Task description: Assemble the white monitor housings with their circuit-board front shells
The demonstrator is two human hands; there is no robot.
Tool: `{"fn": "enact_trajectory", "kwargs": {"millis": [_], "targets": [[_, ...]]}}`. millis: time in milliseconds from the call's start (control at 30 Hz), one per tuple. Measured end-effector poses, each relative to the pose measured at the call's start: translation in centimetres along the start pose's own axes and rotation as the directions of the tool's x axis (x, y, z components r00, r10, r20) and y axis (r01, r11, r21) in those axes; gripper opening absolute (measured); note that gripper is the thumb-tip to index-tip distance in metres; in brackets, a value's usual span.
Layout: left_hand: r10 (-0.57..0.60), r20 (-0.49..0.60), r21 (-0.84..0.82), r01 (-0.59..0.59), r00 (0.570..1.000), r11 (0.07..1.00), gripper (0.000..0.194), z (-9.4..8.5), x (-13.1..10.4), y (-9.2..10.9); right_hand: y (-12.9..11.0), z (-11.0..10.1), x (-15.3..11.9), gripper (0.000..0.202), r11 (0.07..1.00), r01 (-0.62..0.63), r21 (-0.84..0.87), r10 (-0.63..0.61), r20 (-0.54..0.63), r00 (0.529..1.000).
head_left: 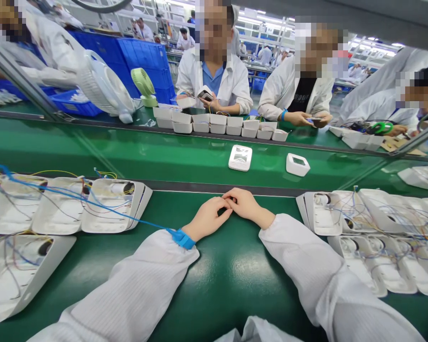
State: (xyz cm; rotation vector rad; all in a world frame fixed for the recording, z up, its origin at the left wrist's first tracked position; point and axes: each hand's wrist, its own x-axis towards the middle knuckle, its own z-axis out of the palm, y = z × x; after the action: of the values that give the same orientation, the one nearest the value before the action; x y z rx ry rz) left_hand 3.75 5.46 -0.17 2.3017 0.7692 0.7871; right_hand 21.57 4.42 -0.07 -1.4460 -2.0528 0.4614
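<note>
My left hand [209,216] and my right hand [245,203] meet over the green work table [231,285], near its far edge. Their curled fingertips touch each other, and nothing shows between them. A blue wrist strap [182,238] sits on my left wrist, its blue cord running off to the left. To the left of my hands stand white plastic housings [109,209] with thin wires and a cylindrical part inside. More white wired housings [321,213] are lined up to the right of my right hand.
Beyond the table edge, a green conveyor belt [185,159] carries two white devices [240,158] with dark windows. Across it, co-workers in white coats handle parts behind a row of white housings [217,124]. A white fan [105,88] and a green fan [143,85] stand at the far left.
</note>
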Motion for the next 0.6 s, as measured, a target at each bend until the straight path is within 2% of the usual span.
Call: {"fn": "enact_trajectory", "kwargs": {"millis": [600], "targets": [[-0.006, 0.013, -0.004, 0.006, 1.000, 1.000, 0.014, 0.03, -0.07, -0.07, 0.13, 0.14, -0.03, 0.020, 1.000, 0.008, 0.011, -0.008, -0.020, 1.000]]}}
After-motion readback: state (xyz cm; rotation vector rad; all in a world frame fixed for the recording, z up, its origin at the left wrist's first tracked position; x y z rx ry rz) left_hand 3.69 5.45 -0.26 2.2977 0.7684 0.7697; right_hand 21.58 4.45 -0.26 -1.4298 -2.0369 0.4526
